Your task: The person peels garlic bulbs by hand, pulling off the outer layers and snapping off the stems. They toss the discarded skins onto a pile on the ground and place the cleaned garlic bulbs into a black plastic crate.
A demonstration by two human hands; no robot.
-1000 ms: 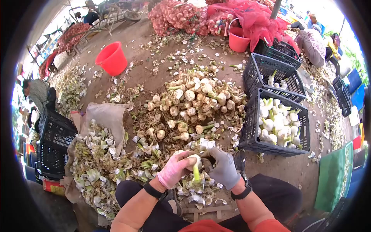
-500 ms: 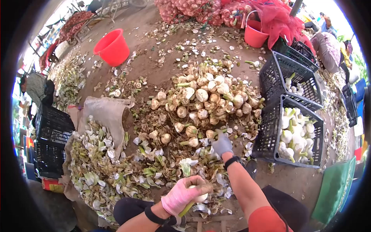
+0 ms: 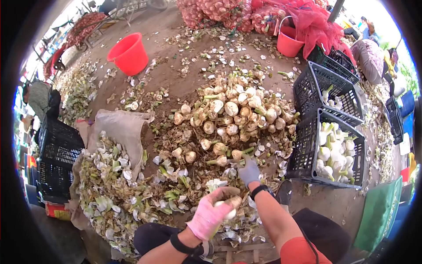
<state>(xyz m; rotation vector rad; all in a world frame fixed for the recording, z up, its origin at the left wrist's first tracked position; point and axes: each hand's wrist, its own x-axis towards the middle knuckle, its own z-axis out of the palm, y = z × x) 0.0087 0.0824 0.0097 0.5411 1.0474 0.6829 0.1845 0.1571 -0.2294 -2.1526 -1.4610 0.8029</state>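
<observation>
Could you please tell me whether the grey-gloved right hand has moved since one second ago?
Yes: judged against the garlic pile, the right hand has moved forward, away from the left hand, to the pile's near edge.

The white, round garlic bulb (image 3: 229, 214) is partly hidden by the fingers of the pink-gloved left hand (image 3: 210, 215); whether the grey-gloved right hand (image 3: 249, 171) touches the brownish unpeeled garlic bulb (image 3: 237, 154) near its fingertips cannot be told. The top edge cuts off the red mesh sacks of garlic (image 3: 226, 13); the bottom edge cuts the red fabric sleeve (image 3: 303, 251); lettering on the green plastic sack (image 3: 379, 215) is too blurred to read.
</observation>
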